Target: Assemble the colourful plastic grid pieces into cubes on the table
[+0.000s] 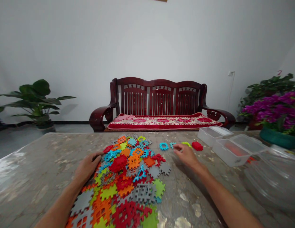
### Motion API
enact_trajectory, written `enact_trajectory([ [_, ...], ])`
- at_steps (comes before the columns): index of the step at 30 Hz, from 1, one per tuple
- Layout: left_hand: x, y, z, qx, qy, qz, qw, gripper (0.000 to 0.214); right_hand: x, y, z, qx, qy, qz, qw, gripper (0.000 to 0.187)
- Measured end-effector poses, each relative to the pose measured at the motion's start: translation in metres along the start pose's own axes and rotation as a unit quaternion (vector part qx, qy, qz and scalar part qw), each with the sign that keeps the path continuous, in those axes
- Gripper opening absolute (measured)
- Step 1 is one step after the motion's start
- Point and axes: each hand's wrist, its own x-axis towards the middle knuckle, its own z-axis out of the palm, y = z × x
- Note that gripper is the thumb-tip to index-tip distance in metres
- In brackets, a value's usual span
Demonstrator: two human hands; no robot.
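A heap of flat interlocking plastic pieces (128,177) in red, orange, grey, blue and green lies on the marble table (40,171). My left hand (87,166) rests at the heap's left edge, its fingers curled against the pieces, nothing visibly in it. My right hand (186,155) reaches out flat with fingers apart beside a few separate pieces: a blue one (164,146), a green one (186,144) and a red one (197,146).
Clear plastic boxes (229,152) and lids (273,177) stand at the table's right. A flower pot with purple blooms (278,110) sits at the far right. Behind the table are a dark wooden bench (159,104) and a leafy plant (35,101).
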Motion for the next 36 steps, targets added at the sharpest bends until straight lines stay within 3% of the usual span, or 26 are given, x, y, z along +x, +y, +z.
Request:
enact_trajectory([
  [4,-0.001,0.000,0.000,-0.003,0.004,-0.002,1.000,0.044,-0.008,-0.040,0.035,0.032,-0.086,-0.039,0.995,0.035],
  [9,-0.002,0.004,-0.001,-0.010,0.002,-0.006,1.000,0.042,-0.003,-0.065,0.046,-0.015,-0.078,-0.079,0.994,0.042],
  [16,-0.004,0.008,-0.003,-0.010,0.007,-0.003,1.000,0.042,0.010,-0.093,0.067,-0.034,-0.122,-0.115,0.985,0.055],
  [21,-0.003,0.008,-0.002,-0.001,0.011,-0.004,1.000,0.041,0.011,-0.097,0.085,-0.024,-0.115,-0.097,0.988,0.059],
  [27,-0.003,0.007,-0.001,0.003,0.009,-0.002,1.000,0.041,0.016,-0.091,0.096,0.141,-0.047,-0.033,0.988,0.063],
  [33,-0.005,0.009,-0.002,-0.002,0.009,-0.011,1.000,0.041,0.012,-0.091,0.095,0.302,-0.082,0.002,0.950,0.045],
  [36,-0.006,0.010,-0.003,-0.005,0.008,-0.006,1.000,0.040,0.011,-0.090,0.082,0.340,-0.060,0.031,0.938,0.040],
])
